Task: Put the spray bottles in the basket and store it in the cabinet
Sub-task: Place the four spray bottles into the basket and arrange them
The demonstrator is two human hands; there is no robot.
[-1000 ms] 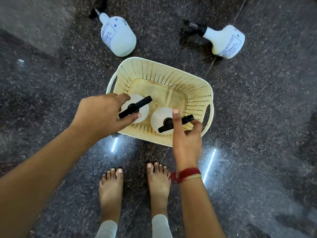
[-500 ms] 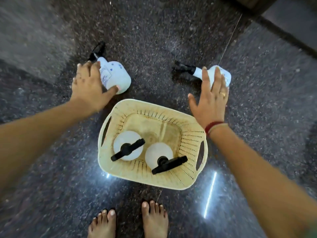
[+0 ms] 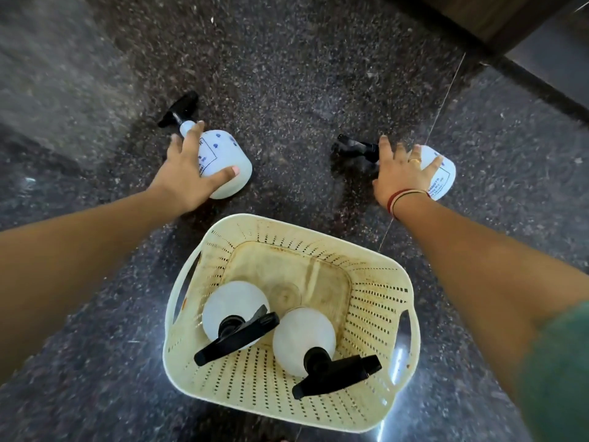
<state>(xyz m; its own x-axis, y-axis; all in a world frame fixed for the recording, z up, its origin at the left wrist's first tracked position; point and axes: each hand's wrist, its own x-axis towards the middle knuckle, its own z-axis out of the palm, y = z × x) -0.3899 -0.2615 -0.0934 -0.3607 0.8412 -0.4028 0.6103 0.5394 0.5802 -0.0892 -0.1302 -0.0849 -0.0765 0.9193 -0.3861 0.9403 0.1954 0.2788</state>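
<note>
A cream perforated basket (image 3: 374,303) stands on the dark granite floor right below me. Two white spray bottles with black triggers stand upright inside it, one on the left (image 3: 232,301) and one on the right (image 3: 302,333). Beyond the basket, two more white spray bottles lie on their sides on the floor. My left hand (image 3: 185,177) spans the left lying bottle (image 3: 226,161), thumb near its base and fingers at its neck. My right hand (image 3: 398,173) lies over the right lying bottle (image 3: 444,177), with its fingers spread across the body and neck.
A wooden cabinet base (image 3: 478,20) and a dark plinth (image 3: 541,87) run across the top right corner. Polished speckled floor (image 3: 287,74) surrounds the basket, with a tile joint running from the right bottle toward the basket.
Both hands left the bottles standing in the basket, reached forward and came down onto the two bottles lying on the floor. My view has moved forward; my feet are out of sight.
</note>
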